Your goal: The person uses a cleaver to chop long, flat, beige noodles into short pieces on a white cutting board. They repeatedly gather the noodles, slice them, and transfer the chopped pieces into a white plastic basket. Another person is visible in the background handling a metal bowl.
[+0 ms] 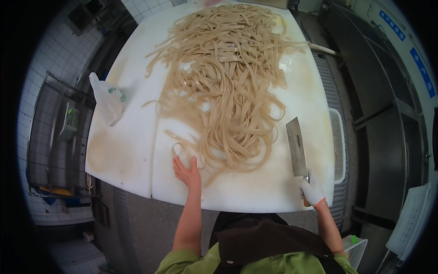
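Note:
A large tangled heap of long, flat, glossy beige noodle-like strips (236,85) spreads over the white cutting boards (130,150). My left hand (186,174) is bare, at the heap's near left edge, thumb and fingers apart. One thin looped strip (176,146) comes down to its fingertips; whether they pinch it cannot be told. My right hand (313,190), in a white knit glove with an orange cuff, grips the handle of a cleaver (297,149). The cleaver's broad blade points away from me over the board, right of the heap and apart from it.
A knotted white plastic bag (110,102) with green print stands on the left board. White plastic baskets (338,147) sit low beside the table's right edge. Stainless steel sinks (379,120) line the right wall; a metal rack (51,137) stands left. A blurred pinkish shape (210,2) shows at the far edge.

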The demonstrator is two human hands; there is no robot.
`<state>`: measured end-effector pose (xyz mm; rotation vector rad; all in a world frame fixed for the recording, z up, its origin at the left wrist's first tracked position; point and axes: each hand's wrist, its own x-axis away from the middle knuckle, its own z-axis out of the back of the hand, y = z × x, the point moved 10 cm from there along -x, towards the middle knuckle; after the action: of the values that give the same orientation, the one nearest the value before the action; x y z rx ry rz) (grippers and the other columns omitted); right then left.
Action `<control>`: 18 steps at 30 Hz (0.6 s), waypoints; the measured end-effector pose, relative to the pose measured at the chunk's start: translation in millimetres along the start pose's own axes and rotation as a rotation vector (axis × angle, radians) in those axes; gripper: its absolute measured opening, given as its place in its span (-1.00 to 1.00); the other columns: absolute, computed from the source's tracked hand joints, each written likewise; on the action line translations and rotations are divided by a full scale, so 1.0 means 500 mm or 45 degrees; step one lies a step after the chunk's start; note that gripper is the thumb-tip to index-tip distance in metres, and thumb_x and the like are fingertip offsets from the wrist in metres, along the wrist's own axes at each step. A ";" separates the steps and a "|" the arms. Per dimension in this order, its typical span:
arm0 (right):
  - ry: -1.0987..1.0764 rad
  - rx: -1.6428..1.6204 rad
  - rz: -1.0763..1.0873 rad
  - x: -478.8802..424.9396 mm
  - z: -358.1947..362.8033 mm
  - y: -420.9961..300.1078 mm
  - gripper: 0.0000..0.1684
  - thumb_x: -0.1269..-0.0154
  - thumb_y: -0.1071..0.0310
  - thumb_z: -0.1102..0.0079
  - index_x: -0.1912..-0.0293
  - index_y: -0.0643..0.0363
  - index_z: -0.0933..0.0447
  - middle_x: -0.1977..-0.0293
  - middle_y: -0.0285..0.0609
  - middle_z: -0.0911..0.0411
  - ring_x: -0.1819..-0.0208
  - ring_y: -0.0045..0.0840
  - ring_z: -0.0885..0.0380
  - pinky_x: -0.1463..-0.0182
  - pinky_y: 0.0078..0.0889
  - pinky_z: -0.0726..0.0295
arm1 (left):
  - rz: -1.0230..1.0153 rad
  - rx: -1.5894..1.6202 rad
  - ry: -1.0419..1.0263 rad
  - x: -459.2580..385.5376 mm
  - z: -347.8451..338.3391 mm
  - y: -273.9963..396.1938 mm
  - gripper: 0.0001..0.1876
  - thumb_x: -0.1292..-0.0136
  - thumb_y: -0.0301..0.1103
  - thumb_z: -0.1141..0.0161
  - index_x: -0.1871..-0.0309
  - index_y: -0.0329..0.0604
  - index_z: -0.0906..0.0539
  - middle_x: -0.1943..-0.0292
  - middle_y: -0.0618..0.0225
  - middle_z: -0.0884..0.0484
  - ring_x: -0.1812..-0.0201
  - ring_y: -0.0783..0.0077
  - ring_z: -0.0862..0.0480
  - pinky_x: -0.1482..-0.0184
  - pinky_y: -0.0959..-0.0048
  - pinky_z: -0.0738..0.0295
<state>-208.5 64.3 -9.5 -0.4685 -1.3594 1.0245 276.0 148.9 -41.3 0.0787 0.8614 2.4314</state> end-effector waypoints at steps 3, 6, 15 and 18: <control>-0.018 -0.059 -0.011 0.002 -0.013 0.006 -0.62 -0.31 0.43 -0.04 -0.10 0.29 -0.35 0.60 -0.30 -0.36 0.66 -0.61 -0.42 0.59 -0.41 -0.47 | -0.243 0.234 -0.010 -0.012 -0.056 -0.055 -0.19 -0.36 -0.04 -0.23 -0.52 -0.32 -0.19 -0.53 -0.09 -0.14 -0.53 -0.11 -0.08 -0.54 0.01 0.13; 0.011 -0.036 -0.010 0.004 -0.009 0.008 -0.61 -0.32 0.42 -0.05 -0.11 0.29 -0.34 0.60 -0.28 -0.38 0.66 -0.61 -0.42 0.59 -0.41 -0.47 | -0.383 0.519 -0.325 0.019 -0.135 0.112 -0.09 -0.28 0.03 -0.30 -0.53 -0.32 -0.16 -0.54 -0.12 -0.10 -0.55 -0.14 -0.03 -0.54 0.01 0.12; 0.013 -0.049 0.030 0.005 -0.032 0.009 -0.64 -0.32 0.42 -0.05 -0.08 0.30 -0.36 0.60 -0.26 -0.43 0.65 -0.61 -0.43 0.58 -0.42 -0.48 | -0.482 0.437 -0.439 0.104 -0.318 0.399 0.09 -0.08 0.17 -0.43 -0.58 -0.04 -0.08 -0.60 0.06 0.10 -0.55 -0.30 0.09 -0.44 -0.29 0.08; 0.045 -0.100 0.062 0.001 -0.028 0.012 -0.66 -0.30 0.40 -0.08 -0.04 0.30 -0.38 0.58 -0.26 -0.43 0.65 -0.60 -0.43 0.58 -0.43 -0.48 | -0.402 0.322 -0.611 0.113 -0.316 0.490 -0.03 -0.15 0.13 -0.38 -0.54 -0.09 -0.20 -0.57 0.03 -0.06 -0.54 -0.15 -0.07 -0.43 -0.27 0.04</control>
<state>-197.3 71.4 -16.9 -0.5780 -1.3661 1.0005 73.4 -67.9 -27.2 0.5531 0.8724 1.8849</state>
